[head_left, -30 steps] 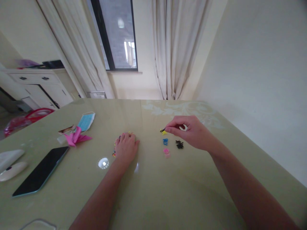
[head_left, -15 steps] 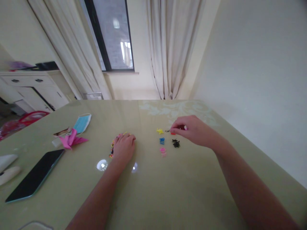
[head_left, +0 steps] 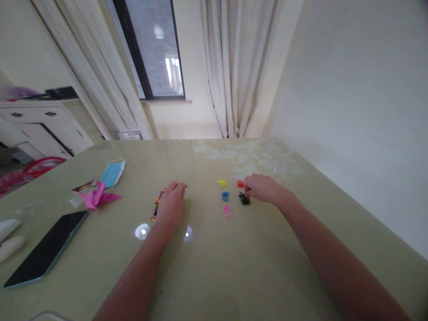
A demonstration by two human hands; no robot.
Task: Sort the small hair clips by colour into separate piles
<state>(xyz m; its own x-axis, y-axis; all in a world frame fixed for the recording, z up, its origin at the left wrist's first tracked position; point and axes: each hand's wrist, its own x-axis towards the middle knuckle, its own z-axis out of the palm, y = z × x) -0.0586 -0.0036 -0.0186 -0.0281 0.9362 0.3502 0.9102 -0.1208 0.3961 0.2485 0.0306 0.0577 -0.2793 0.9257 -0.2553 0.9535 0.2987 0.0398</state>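
My left hand (head_left: 172, 201) rests over a mixed heap of small coloured rubber bands (head_left: 156, 206), its fingers stretched out and partly covering them. A few yellow bands peek out by its fingertips. To the right, my right hand (head_left: 261, 186) has its fingers pinched together at the upper edge of a pile of black rubber bands (head_left: 244, 199). Whatever is between those fingertips is hidden. Close by lie small piles of red bands (head_left: 240, 183), yellow bands (head_left: 222, 183), blue bands (head_left: 225, 196) and pink bands (head_left: 227, 211).
On the left of the glossy table (head_left: 207, 276) lie a dark tablet (head_left: 47, 249), a pink folded-paper shape (head_left: 97, 196) and a blue face mask (head_left: 113, 174). Two white objects (head_left: 10, 247) sit at the left edge. A wall (head_left: 361, 111) borders the right side.
My right hand has come down from beside the red pile, where it held a black loop, to the black pile. My left hand's fingers have lifted and shifted slightly on the mixed heap.
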